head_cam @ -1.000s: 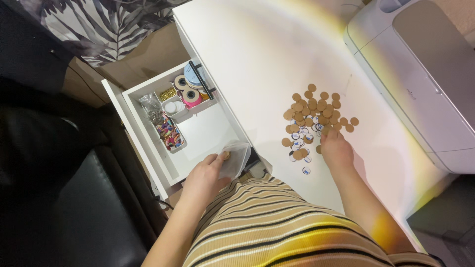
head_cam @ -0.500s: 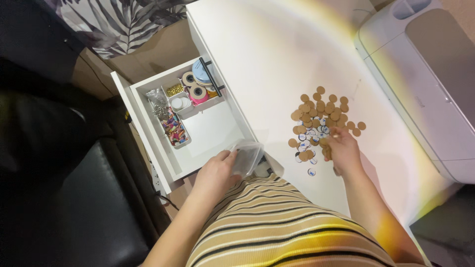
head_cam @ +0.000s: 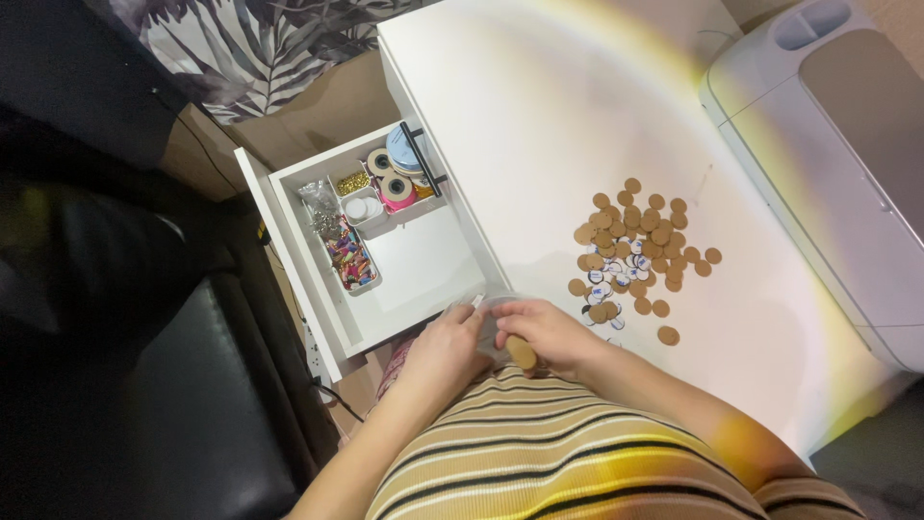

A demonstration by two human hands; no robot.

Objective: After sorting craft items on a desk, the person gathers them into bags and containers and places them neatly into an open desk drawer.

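Observation:
My left hand [head_cam: 445, 349] holds a small clear plastic container [head_cam: 491, 306] at the table's near edge, just beside the open drawer. My right hand [head_cam: 549, 332] has come up against it and pinches a round brown disc [head_cam: 521, 352] between its fingers. A pile of several more brown discs [head_cam: 635, 241], mixed with a few white and blue round stickers [head_cam: 606, 279], lies on the white table [head_cam: 539, 106] to the right of both hands. One stray disc [head_cam: 667, 335] sits apart, nearer to me.
The white drawer [head_cam: 423, 270] stands pulled out at the left, with tape rolls [head_cam: 395, 183], a tray of coloured beads [head_cam: 351, 265] and small pots. A white machine [head_cam: 837, 164] fills the table's right side. A black seat [head_cam: 173, 404] is at the left.
My right hand has left the disc pile and moved left to meet my left hand, carrying one brown disc. My left hand has kept the clear container near the drawer's front.

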